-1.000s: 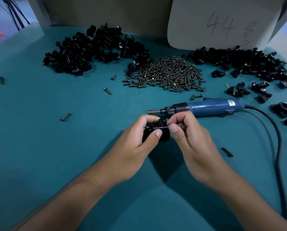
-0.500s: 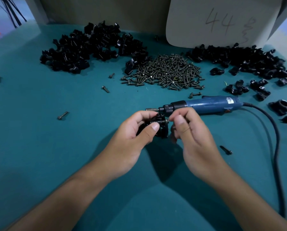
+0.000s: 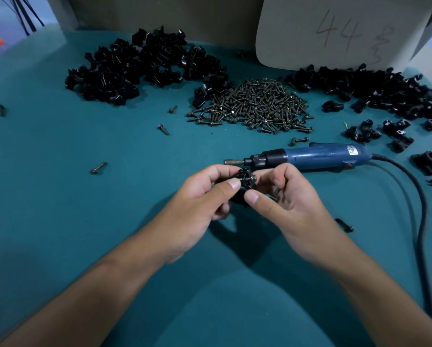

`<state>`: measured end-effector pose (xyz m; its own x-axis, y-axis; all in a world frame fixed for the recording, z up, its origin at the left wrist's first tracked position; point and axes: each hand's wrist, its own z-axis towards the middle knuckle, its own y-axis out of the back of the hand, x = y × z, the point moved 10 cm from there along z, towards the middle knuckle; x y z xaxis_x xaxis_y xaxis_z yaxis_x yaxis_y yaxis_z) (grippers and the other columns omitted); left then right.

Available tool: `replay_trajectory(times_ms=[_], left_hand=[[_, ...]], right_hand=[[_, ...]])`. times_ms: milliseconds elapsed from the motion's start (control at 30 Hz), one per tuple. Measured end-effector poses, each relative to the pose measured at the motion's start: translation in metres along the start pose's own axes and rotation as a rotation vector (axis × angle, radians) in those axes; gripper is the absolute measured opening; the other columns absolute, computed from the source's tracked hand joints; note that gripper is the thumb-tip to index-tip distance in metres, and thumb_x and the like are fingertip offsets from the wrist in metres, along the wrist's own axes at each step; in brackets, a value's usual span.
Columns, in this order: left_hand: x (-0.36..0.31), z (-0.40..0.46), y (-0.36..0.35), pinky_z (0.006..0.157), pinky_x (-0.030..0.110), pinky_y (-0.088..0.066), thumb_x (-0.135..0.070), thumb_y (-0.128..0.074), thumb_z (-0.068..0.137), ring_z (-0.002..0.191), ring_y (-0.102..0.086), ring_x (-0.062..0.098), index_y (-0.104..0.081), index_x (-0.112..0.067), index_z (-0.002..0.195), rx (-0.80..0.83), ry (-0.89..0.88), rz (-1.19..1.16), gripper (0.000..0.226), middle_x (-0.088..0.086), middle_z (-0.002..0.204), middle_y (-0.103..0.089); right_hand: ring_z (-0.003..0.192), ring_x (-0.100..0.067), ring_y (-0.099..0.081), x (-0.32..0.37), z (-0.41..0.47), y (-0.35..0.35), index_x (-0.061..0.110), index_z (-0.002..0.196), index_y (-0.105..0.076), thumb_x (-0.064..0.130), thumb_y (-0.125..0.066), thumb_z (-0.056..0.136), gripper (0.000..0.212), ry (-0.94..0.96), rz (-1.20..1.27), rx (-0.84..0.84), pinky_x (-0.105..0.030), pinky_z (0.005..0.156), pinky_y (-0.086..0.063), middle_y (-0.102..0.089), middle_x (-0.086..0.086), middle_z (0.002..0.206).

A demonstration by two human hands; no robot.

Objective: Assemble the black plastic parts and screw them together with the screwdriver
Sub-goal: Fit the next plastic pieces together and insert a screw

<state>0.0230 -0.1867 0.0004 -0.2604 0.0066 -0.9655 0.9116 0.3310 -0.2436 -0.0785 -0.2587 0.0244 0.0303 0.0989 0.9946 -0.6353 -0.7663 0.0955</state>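
Note:
My left hand (image 3: 200, 196) grips a small black plastic assembly (image 3: 245, 180) above the teal table, thumb and fingers curled round it. A screw head shows on the part's right side. My right hand (image 3: 282, 194) pinches at that same part from the right, thumb below and fingers curled above. Much of the part is hidden by my fingers. The blue electric screwdriver (image 3: 317, 156) lies on the table just behind my hands, its bit pointing left, held by neither hand.
A pile of screws (image 3: 257, 106) sits at the middle back, between black part heaps on the left (image 3: 139, 68) and right (image 3: 375, 88). Loose screws (image 3: 98, 168) lie about. The screwdriver's black cord (image 3: 420, 221) curves down the right side. A grey board (image 3: 335, 31) stands behind.
Both hands stayed together on the part. My right thumb has dropped below the part and its fingers have curled over the screw side.

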Motion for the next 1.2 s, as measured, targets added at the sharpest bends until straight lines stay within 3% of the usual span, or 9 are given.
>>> replay_trajectory(times_ms=[100, 233, 333, 433, 500, 633, 733, 933, 1200], left_hand=[[0.0, -0.001, 0.0, 0.059, 0.02, -0.039, -0.019, -0.054, 0.086, 0.065, -0.054, 0.006, -0.077, -0.02, 0.101, 0.024, 0.02, -0.142, 0.027, -0.002, 0.091, -0.068], [-0.011, -0.001, -0.002, 0.055, 0.018, -0.042, -0.019, -0.063, 0.094, 0.073, -0.063, 0.009, -0.059, -0.014, 0.129, 0.035, -0.039, -0.108, 0.036, 0.001, 0.101, -0.069], [-0.015, -0.001, -0.003, 0.057, 0.019, -0.044, -0.027, -0.058, 0.098, 0.075, -0.062, 0.011, -0.049, -0.017, 0.137, 0.014, -0.099, -0.014, 0.041, 0.004, 0.105, -0.068], [-0.016, -0.003, -0.006, 0.068, 0.021, -0.051, -0.016, -0.065, 0.089, 0.085, -0.064, 0.011, -0.048, -0.02, 0.134, 0.039, -0.155, 0.033, 0.048, -0.008, 0.109, -0.07], [-0.019, -0.005, -0.005, 0.083, 0.024, -0.056, -0.008, -0.072, 0.084, 0.093, -0.068, 0.009, -0.05, -0.024, 0.132, 0.021, -0.239, 0.194, 0.055, -0.015, 0.117, -0.068], [-0.034, -0.012, 0.005, 0.098, 0.035, -0.054, -0.028, -0.073, 0.09, 0.112, -0.069, 0.011, -0.061, -0.027, 0.128, -0.124, -0.404, 0.515, 0.04, -0.016, 0.121, -0.071], [-0.037, -0.012, 0.007, 0.102, 0.029, -0.05, -0.033, -0.067, 0.094, 0.119, -0.064, 0.005, -0.059, -0.028, 0.135, -0.149, -0.446, 0.62, 0.042, -0.019, 0.125, -0.068], [-0.035, -0.013, -0.001, 0.106, 0.029, -0.047, -0.037, -0.074, 0.087, 0.129, -0.058, 0.017, -0.054, -0.025, 0.135, -0.102, -0.474, 0.517, 0.054, -0.012, 0.136, -0.06], [-0.05, -0.018, 0.003, 0.101, 0.028, -0.05, -0.03, -0.083, 0.081, 0.12, -0.065, 0.019, -0.063, -0.026, 0.127, -0.132, -0.578, 0.43, 0.05, -0.01, 0.128, -0.068]], right_hand=[[0.075, -0.003, -0.053, 0.003, 0.002, 0.003, 0.014, 0.087, -0.033, 0.027, -0.068, 0.079, 0.038, -0.007, 0.056, -0.027, -0.021, 0.069, -0.048, -0.062, 0.011, 0.09], [0.069, -0.003, -0.055, 0.003, 0.006, 0.01, 0.015, 0.084, -0.033, 0.018, -0.065, 0.077, 0.033, 0.003, 0.201, -0.087, -0.02, 0.066, -0.049, -0.065, 0.012, 0.084], [0.067, -0.001, -0.06, 0.005, 0.006, 0.007, 0.014, 0.086, -0.032, 0.013, -0.063, 0.08, 0.032, 0.013, 0.218, -0.075, -0.017, 0.067, -0.05, -0.07, 0.01, 0.086], [0.071, -0.009, -0.058, -0.001, 0.007, 0.014, 0.014, 0.086, -0.036, 0.021, -0.067, 0.079, 0.033, -0.016, 0.242, -0.131, -0.025, 0.07, -0.051, -0.067, 0.002, 0.096], [0.078, -0.014, -0.057, -0.008, 0.008, 0.019, 0.014, 0.086, -0.039, 0.025, -0.072, 0.082, 0.036, -0.053, 0.278, -0.156, -0.029, 0.073, -0.048, -0.064, -0.004, 0.102], [0.082, -0.009, -0.062, -0.018, 0.009, 0.011, 0.016, 0.084, -0.038, 0.023, -0.071, 0.084, 0.033, -0.097, 0.355, -0.108, -0.024, 0.069, -0.05, -0.07, 0.003, 0.095], [0.076, -0.006, -0.065, -0.016, 0.007, 0.005, 0.017, 0.083, -0.034, 0.024, -0.073, 0.086, 0.04, -0.107, 0.455, -0.069, -0.022, 0.068, -0.052, -0.073, 0.007, 0.085], [0.067, -0.008, -0.067, -0.01, 0.002, 0.0, 0.018, 0.083, -0.032, 0.015, -0.072, 0.076, 0.04, -0.119, 0.536, -0.071, -0.019, 0.065, -0.054, -0.069, 0.005, 0.078], [0.073, -0.015, -0.07, -0.002, 0.001, -0.008, 0.017, 0.082, -0.032, 0.009, -0.071, 0.077, 0.04, -0.08, 0.579, -0.018, -0.024, 0.072, -0.057, -0.071, -0.003, 0.086]])
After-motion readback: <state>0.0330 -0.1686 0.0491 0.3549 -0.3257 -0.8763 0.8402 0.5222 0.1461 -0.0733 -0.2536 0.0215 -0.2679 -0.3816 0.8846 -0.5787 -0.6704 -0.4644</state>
